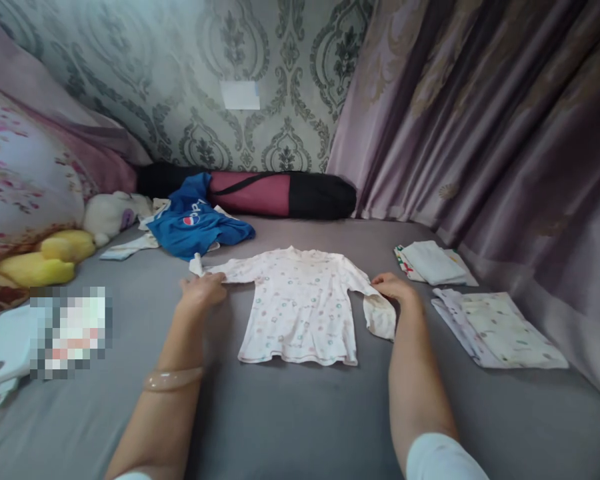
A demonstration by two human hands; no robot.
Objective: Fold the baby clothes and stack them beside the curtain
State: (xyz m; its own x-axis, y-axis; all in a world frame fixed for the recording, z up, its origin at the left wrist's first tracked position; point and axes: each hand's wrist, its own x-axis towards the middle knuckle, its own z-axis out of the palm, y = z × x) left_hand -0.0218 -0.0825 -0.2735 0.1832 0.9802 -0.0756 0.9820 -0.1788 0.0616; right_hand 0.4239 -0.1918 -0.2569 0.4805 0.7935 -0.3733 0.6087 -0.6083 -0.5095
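Head view: nearest, the hem of the small white long-sleeved shirt with pastel prints (303,307) ripples slightly, so a light, even pull suits the thin-looking fabric better than a tug. Farther up, the left hand (203,291) pinches the left sleeve near its cuff; the right hand (399,288) touches the bent right sleeve (380,317), though how firmly I cannot tell. Easing out that bend while keeping the shoulders level would limit creases. The shirt lies between the well-parted hands on the grey sheet (290,427), its collar beyond them, the crumpled blue printed garment (200,223) farther left.
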